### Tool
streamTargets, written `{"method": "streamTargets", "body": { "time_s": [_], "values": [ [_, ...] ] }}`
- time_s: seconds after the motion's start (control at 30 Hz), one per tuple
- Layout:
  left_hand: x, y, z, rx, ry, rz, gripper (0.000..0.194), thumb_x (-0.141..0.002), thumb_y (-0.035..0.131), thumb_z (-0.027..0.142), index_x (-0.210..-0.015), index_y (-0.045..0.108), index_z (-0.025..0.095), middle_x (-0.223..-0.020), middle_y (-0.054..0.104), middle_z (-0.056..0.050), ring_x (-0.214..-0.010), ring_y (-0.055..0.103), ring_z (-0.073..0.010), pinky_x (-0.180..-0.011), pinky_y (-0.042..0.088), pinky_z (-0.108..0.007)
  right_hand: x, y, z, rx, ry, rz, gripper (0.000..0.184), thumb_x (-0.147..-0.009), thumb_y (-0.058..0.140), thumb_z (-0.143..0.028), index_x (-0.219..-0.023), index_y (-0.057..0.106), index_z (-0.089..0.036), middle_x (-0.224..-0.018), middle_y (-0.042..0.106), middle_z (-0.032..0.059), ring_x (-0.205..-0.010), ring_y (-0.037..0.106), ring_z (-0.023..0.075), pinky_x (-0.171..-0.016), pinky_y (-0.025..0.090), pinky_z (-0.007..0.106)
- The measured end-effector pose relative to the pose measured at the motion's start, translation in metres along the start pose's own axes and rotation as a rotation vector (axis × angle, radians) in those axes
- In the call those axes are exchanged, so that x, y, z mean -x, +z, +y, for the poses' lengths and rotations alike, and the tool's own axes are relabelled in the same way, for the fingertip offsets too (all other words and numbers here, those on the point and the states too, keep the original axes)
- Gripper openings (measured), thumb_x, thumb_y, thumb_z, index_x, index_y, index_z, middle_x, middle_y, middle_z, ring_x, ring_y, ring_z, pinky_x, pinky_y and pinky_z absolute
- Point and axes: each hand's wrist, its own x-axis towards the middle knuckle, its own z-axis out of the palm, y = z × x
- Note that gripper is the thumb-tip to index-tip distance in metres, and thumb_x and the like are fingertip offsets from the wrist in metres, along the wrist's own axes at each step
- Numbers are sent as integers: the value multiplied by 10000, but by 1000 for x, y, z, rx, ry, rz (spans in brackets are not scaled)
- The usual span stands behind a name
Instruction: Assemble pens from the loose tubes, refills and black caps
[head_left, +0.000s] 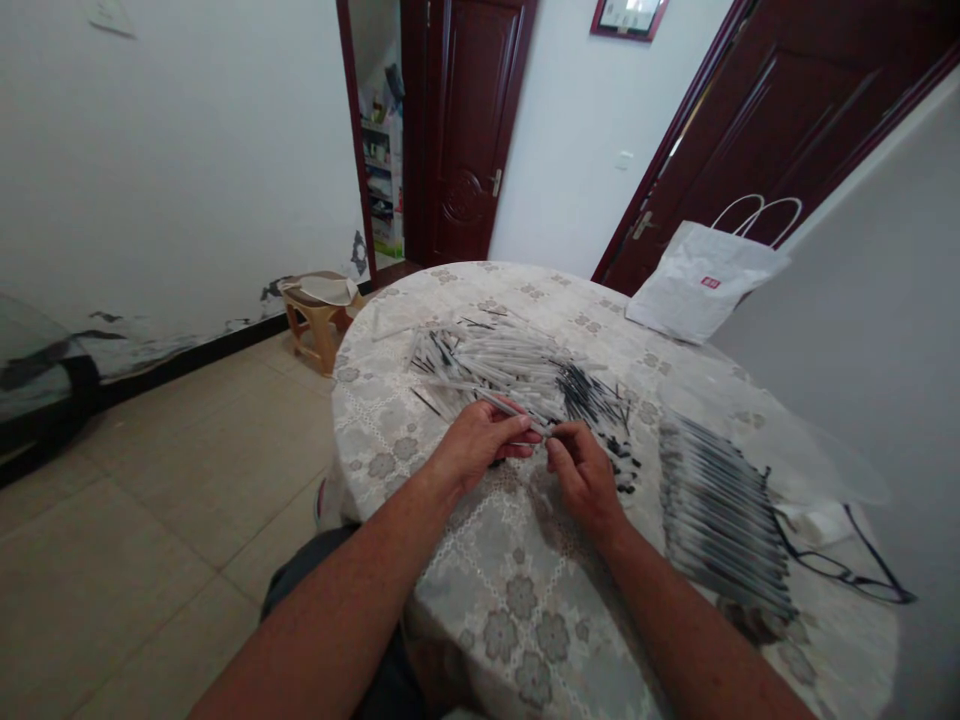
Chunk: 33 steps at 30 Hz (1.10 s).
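Observation:
My left hand (480, 440) is closed around a slim pale pen barrel (501, 403), which slants across the fingers. At the barrel's near end, the thumb and fingers of my right hand (586, 478) are pinched together; any small part between them is hidden. Just beyond both hands spreads a loose pile of whitish pen barrels (510, 355). Thin dark sticks (585, 390), which look like pen refills, lie bunched at its right side. Small black pieces (624, 465), perhaps caps or tips, are scattered beside my right hand.
A round table with a flowered cloth (521, 580) bears everything. To the right lie a row of pens (724, 510), clear plastic sheeting (817, 450) and eyeglasses (847, 573). A white paper bag (697, 285) stands at the back right. A stool (319, 330) is left of the table.

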Motion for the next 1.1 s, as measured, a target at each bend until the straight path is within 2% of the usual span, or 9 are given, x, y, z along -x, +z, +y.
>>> {"method": "streamTargets", "body": {
  "time_s": [0.1,0.23,0.4,0.57,0.67,0.83,0.97,1.03,1.1],
  "values": [
    [1,0,-1,2,-7,-12,301,-746,841,285,-902,626,142,-854,738,-81,-796,749,-204,-683,611,-295,0,-1,-2,35,2,-40,226,-1003,471,-365,-856,576,-229,-699,575,-14,-658,544,163,-663,412,296],
    [1,1,-1,-11,-12,-11,306,-751,840,308,-888,622,144,-845,738,-80,-775,748,-198,-658,597,-278,2,0,-5,-69,57,-96,352,-1035,387,-379,-743,521,-236,-640,540,-11,-592,512,158,-599,396,296],
    [4,1,6,-185,29,0,279,-764,825,328,-887,659,141,-797,730,-76,-766,741,-206,-631,581,-273,2,3,-5,-5,13,-52,214,-992,510,-407,-1021,607,-220,-784,644,4,-676,584,167,-652,446,286],
    [7,-9,23,-413,54,-8,283,-842,734,412,-890,691,136,-819,737,-100,-769,731,-215,-588,559,-263,0,2,-9,144,-43,-79,208,-989,528,-380,-1010,656,-218,-817,680,16,-704,607,165,-687,445,280],
    [8,-21,36,-392,110,86,315,-843,724,447,-901,678,141,-884,735,-104,-808,732,-222,-612,573,-279,-1,0,-7,154,4,-43,229,-988,525,-393,-1024,661,-212,-791,680,12,-684,605,165,-666,439,278],
    [9,-45,57,-379,225,292,314,-812,738,431,-937,673,150,-1005,744,-116,-794,707,-186,-620,562,-266,-3,-2,5,107,70,13,271,-976,531,-434,-1023,659,-200,-793,687,22,-689,614,171,-663,456,277],
    [10,-65,63,-688,259,344,234,-808,717,380,-912,699,172,-829,731,-69,-698,676,-179,-566,495,-248,-3,-3,11,63,105,35,269,-965,537,-437,-1036,644,-201,-792,688,21,-692,623,173,-651,467,275],
    [10,-73,61,-903,254,331,157,-806,701,323,-883,718,187,-743,707,-43,-644,642,-173,-595,479,-266,-2,-2,12,51,106,36,266,-961,541,-435,-1043,639,-202,-784,687,20,-686,624,173,-645,471,274],
    [10,-76,57,-1078,265,300,97,-801,688,273,-850,733,203,-749,711,-39,-665,632,-180,-665,479,-292,-2,-2,12,40,101,31,269,-959,542,-435,-1055,636,-201,-778,686,22,-683,626,175,-641,476,277]
  ]
}}
